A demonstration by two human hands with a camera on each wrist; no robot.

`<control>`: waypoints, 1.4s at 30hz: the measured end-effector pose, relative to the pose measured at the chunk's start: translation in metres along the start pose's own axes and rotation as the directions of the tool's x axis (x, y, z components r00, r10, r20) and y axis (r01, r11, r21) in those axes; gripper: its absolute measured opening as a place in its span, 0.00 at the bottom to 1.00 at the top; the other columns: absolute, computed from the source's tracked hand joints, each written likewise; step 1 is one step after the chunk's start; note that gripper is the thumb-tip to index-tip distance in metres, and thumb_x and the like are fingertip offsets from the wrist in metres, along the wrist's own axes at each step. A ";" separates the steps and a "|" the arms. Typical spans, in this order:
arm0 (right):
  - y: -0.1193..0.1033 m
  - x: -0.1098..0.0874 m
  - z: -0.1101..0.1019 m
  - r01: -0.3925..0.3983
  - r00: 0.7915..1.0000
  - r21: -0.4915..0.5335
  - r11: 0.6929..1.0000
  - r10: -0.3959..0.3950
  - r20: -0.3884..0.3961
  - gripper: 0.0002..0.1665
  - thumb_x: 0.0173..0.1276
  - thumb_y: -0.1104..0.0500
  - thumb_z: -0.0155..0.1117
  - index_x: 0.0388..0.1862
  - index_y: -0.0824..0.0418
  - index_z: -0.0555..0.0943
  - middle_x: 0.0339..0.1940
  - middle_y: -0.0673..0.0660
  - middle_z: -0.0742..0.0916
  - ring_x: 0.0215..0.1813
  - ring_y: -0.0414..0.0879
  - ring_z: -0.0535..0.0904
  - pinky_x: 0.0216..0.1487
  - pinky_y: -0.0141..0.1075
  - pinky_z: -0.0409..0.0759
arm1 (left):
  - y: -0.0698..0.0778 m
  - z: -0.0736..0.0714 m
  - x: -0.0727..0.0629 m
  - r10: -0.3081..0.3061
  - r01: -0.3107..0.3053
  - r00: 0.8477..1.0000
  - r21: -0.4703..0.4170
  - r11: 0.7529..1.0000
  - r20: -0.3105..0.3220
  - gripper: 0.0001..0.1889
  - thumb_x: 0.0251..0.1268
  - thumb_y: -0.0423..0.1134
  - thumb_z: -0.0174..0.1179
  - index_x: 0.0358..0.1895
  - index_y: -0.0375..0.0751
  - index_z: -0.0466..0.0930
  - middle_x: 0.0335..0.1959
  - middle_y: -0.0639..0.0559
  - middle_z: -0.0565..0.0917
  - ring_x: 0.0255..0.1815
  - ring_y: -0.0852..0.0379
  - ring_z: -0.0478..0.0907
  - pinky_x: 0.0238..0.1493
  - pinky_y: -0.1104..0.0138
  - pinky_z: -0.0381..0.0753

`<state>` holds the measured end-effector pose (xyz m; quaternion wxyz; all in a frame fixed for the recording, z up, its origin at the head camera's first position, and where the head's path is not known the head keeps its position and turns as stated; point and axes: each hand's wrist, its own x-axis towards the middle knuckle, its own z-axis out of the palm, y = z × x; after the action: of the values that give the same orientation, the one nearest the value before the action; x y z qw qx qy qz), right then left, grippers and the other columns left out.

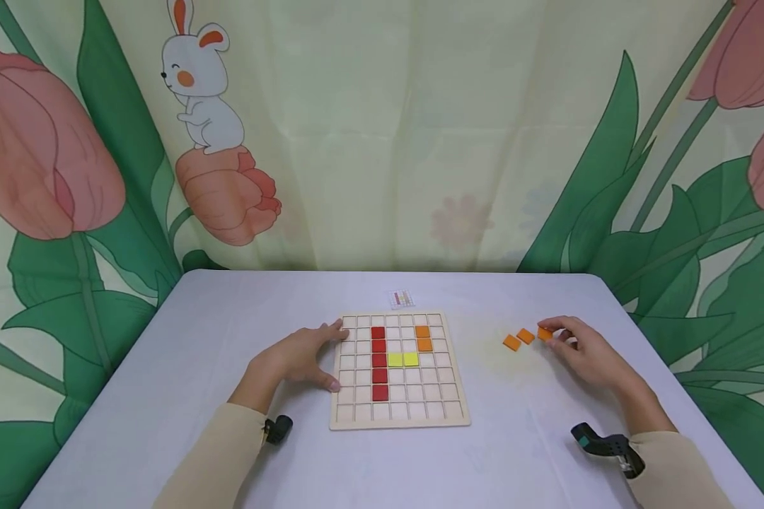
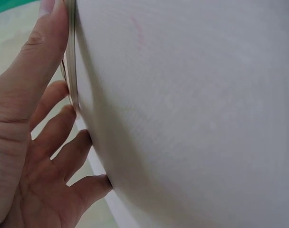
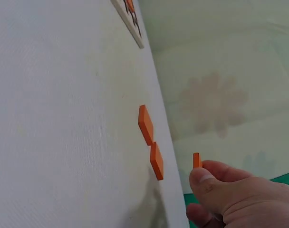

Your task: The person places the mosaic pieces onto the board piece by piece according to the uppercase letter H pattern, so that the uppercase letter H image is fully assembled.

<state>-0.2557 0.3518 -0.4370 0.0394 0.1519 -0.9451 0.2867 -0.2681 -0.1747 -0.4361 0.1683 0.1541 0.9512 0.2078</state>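
Observation:
A light wooden grid board (image 1: 446, 391) lies flat on the table. On it are a column of several red square tiles (image 1: 378, 359), two yellow tiles (image 1: 403, 360) side by side and two orange tiles (image 1: 424, 338) near the upper right. My left hand (image 1: 302, 355) rests at the board's left edge, thumb and fingers spread and touching it. Right of the board, my right hand (image 1: 579, 348) pinches an orange tile (image 3: 197, 160) between thumb and finger, raised off the table in the right wrist view. Beside it lie two loose orange tiles (image 1: 518, 339), seen nearly touching.
A small printed card (image 1: 401, 299) with a coloured pattern lies just behind the board. White cloth covers the table (image 1: 496, 452). Behind its far edge hangs a curtain (image 1: 369, 141) printed with tulips and a rabbit.

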 end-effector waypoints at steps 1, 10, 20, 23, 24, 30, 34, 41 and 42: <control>-0.001 -0.001 0.001 0.007 1.000 0.009 1.000 -0.007 -0.009 0.21 0.76 0.62 0.63 0.65 0.63 0.77 0.59 0.62 0.83 0.52 0.49 0.75 0.49 0.24 0.75 | 0.001 0.000 0.000 -0.001 0.001 1.000 0.001 1.000 -0.002 0.56 0.40 0.56 0.84 0.79 0.62 0.64 0.84 0.63 0.54 0.84 0.47 0.53 0.78 0.45 0.62; -0.018 0.007 0.020 0.078 0.997 0.105 0.991 -0.079 0.003 0.19 0.76 0.63 0.64 0.64 0.63 0.79 0.58 0.58 0.85 0.53 0.44 0.76 0.53 0.26 0.77 | -0.001 -0.001 -0.003 0.005 -0.005 1.000 -0.007 1.000 0.001 0.57 0.38 0.56 0.84 0.79 0.60 0.65 0.84 0.61 0.55 0.83 0.45 0.54 0.77 0.43 0.63; -0.041 0.019 0.032 0.086 0.996 0.143 0.986 -0.088 0.006 0.20 0.74 0.65 0.64 0.64 0.61 0.79 0.57 0.56 0.84 0.52 0.49 0.77 0.54 0.30 0.79 | -0.001 -0.005 -0.001 0.016 -0.016 1.000 -0.008 1.000 0.000 0.57 0.39 0.56 0.84 0.79 0.59 0.64 0.84 0.59 0.55 0.83 0.44 0.54 0.77 0.43 0.63; -0.049 0.025 0.033 0.083 0.996 0.158 0.984 -0.087 0.017 0.21 0.74 0.65 0.65 0.64 0.61 0.80 0.57 0.55 0.84 0.51 0.49 0.77 0.54 0.32 0.79 | -0.001 -0.005 0.000 0.005 -0.005 1.000 -0.009 1.000 0.007 0.58 0.38 0.57 0.84 0.79 0.60 0.65 0.84 0.56 0.56 0.83 0.44 0.54 0.77 0.43 0.63; -0.051 0.026 0.033 0.088 0.996 0.160 0.983 -0.092 0.019 0.20 0.74 0.64 0.66 0.64 0.61 0.80 0.56 0.55 0.84 0.51 0.49 0.77 0.54 0.32 0.79 | -0.001 -0.005 0.000 0.000 0.000 1.000 -0.009 1.000 0.009 0.58 0.38 0.57 0.84 0.79 0.60 0.65 0.84 0.55 0.57 0.83 0.44 0.54 0.77 0.44 0.63; -0.065 0.036 0.034 0.133 0.990 0.205 0.970 -0.138 0.011 0.18 0.74 0.65 0.65 0.62 0.61 0.81 0.55 0.55 0.86 0.50 0.50 0.78 0.51 0.34 0.80 | 0.002 -0.006 0.003 0.011 -0.011 1.000 -0.014 1.000 0.009 0.56 0.39 0.56 0.84 0.79 0.60 0.65 0.83 0.56 0.57 0.84 0.46 0.53 0.78 0.45 0.62; -0.075 0.043 0.038 0.137 0.988 0.238 0.962 -0.148 0.030 0.18 0.74 0.63 0.66 0.62 0.59 0.81 0.56 0.55 0.85 0.51 0.50 0.79 0.51 0.34 0.81 | 0.001 -0.004 0.002 0.003 -0.003 1.000 -0.012 1.000 0.011 0.56 0.39 0.56 0.84 0.79 0.61 0.65 0.84 0.60 0.56 0.84 0.46 0.53 0.77 0.44 0.62; -0.088 0.050 0.045 0.137 0.985 0.249 0.959 -0.158 0.069 0.18 0.75 0.61 0.65 0.62 0.55 0.81 0.58 0.55 0.84 0.53 0.51 0.80 0.50 0.36 0.82 | -0.003 0.000 -0.002 0.014 -0.013 1.000 0.012 1.000 -0.002 0.56 0.40 0.57 0.84 0.79 0.62 0.65 0.83 0.64 0.55 0.84 0.48 0.54 0.77 0.45 0.63; -0.089 0.051 0.046 0.138 0.985 0.250 0.959 -0.160 0.072 0.18 0.75 0.62 0.65 0.62 0.55 0.81 0.59 0.55 0.84 0.53 0.51 0.80 0.49 0.36 0.82 | -0.002 -0.001 -0.002 0.020 -0.019 1.000 0.013 1.000 -0.004 0.56 0.40 0.57 0.84 0.79 0.62 0.65 0.83 0.64 0.55 0.84 0.48 0.54 0.77 0.45 0.63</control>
<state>-0.2762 0.2425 -0.4201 -0.0012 0.2391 -0.8894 0.3895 -0.2671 -0.1777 -0.4360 0.1635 0.1640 0.9512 0.2037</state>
